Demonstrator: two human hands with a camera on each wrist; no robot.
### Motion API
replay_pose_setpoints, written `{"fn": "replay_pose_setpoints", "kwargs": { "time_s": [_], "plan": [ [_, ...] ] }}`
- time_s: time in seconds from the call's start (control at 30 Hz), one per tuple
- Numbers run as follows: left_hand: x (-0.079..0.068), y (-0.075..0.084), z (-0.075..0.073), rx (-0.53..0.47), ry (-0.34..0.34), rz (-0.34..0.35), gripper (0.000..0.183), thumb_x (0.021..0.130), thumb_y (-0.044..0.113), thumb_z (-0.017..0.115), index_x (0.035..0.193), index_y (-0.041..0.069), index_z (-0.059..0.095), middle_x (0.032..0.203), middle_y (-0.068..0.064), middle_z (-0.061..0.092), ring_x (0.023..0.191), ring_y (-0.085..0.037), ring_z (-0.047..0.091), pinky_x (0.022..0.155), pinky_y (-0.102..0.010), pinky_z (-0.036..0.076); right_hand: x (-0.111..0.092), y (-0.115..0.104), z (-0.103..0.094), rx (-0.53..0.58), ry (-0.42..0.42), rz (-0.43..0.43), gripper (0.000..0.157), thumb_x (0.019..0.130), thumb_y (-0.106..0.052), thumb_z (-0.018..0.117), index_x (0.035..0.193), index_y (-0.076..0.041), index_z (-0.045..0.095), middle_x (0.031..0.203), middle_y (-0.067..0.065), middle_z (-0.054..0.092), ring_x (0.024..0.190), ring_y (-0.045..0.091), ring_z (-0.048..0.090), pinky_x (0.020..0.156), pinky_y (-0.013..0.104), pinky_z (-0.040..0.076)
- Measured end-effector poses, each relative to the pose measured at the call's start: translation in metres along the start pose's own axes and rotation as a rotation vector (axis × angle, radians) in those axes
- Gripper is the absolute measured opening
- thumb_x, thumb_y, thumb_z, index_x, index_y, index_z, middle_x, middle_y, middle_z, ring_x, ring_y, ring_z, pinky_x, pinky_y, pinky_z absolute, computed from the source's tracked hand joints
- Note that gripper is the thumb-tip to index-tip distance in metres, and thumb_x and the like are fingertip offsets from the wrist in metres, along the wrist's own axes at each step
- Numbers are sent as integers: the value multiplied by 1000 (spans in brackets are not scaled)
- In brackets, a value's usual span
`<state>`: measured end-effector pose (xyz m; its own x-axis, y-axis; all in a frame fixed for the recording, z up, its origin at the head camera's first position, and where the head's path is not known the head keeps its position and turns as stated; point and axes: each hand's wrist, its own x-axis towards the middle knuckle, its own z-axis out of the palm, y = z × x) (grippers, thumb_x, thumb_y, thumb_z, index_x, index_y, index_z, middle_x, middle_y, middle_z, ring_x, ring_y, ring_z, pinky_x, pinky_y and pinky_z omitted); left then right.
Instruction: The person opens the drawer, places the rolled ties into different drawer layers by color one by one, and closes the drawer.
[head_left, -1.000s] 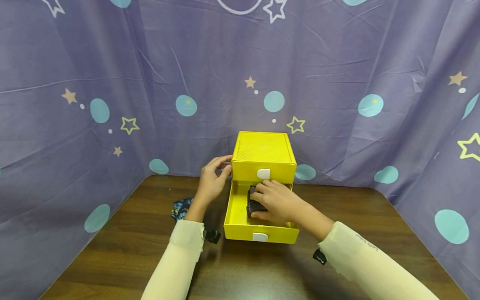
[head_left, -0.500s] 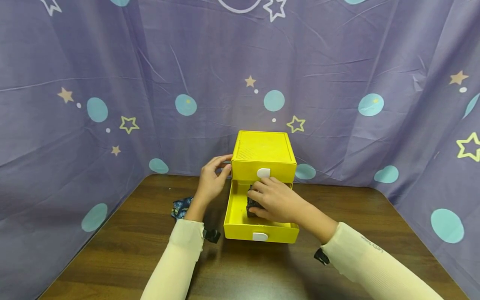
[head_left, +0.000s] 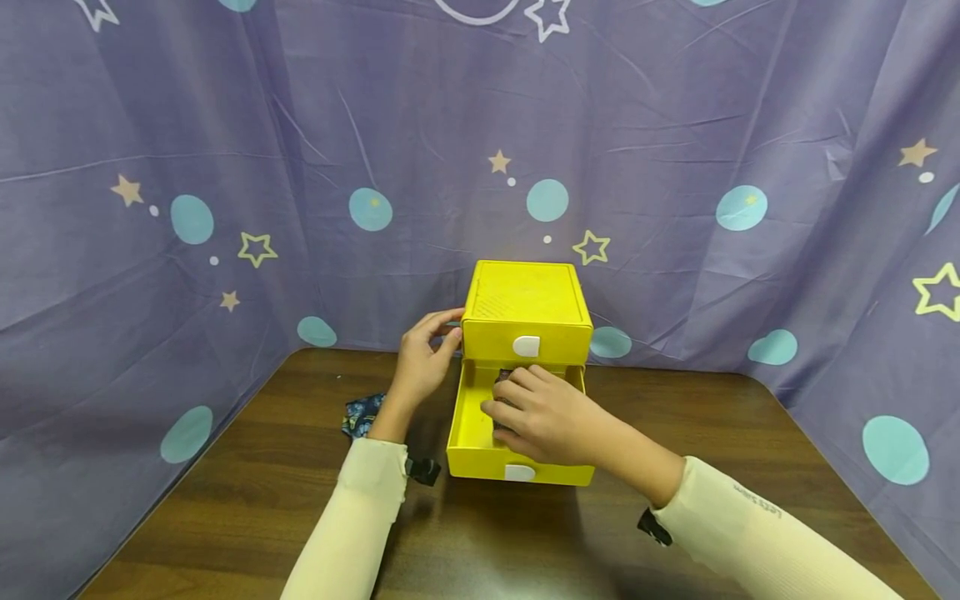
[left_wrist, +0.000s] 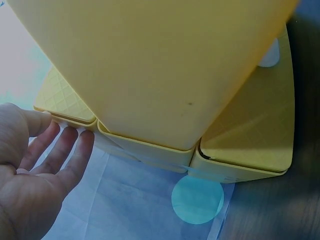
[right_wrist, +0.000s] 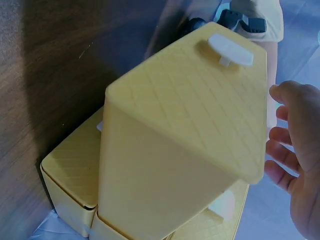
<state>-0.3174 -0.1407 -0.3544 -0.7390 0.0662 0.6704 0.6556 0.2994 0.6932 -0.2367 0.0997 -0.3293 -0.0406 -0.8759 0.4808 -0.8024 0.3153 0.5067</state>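
Observation:
A yellow cabinet with white handles stands on the table, its lower drawer pulled out. My left hand rests against the cabinet's upper left side, thumb and fairly straight fingers at its edge; the left wrist view shows the fingertips right at the upper drawer section. My right hand is over the open drawer, fingers loosely bent. Beneath it a dark, box-shaped thing lies in the drawer, mostly hidden. In the right wrist view the fingers show nothing between them, beside the drawer front.
A folded dark blue patterned cloth item lies on the wooden table left of the cabinet, partly behind the left wrist. A purple curtain with stars surrounds the table on the back and sides.
My right hand has come off the dark thing and shifted slightly toward the drawer's front. The left hand, the cabinet and the drawer have stayed in place.

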Motion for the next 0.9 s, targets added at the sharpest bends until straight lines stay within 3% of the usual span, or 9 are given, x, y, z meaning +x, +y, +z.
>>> {"fn": "replay_pose_setpoints", "kwargs": {
  "time_s": [0.23,0.43,0.6,0.9],
  "plan": [
    [0,1,1,-1,8,10,33,102,4,62,134,0,66,129,-20,63,110,-36,67,89,-53,58,-1,-7,-1,-46,56,-61,25,94,-26,67,114,-11,70,104,4,67,94,23,60,80,34,51],
    [0,0,0,15,1,9,31,102,10,63,133,7,68,127,-11,65,108,-26,68,88,-44,60,-4,-15,1,-65,95,-108,25,98,-27,60,115,-11,69,106,4,66,93,22,60,80,34,51],
    [0,-1,0,16,1,15,31,102,11,63,133,8,68,127,-10,65,108,-24,68,88,-39,61,-5,-24,2,-84,103,-148,24,98,-26,56,113,-13,70,103,3,66,91,21,59,78,32,50],
    [-1,0,2,3,14,6,33,102,6,64,134,4,67,130,-19,64,110,-34,67,89,-50,59,-15,-38,7,-158,73,-211,27,102,-21,47,112,-13,72,101,0,64,87,19,57,74,29,50]
  ]
}}
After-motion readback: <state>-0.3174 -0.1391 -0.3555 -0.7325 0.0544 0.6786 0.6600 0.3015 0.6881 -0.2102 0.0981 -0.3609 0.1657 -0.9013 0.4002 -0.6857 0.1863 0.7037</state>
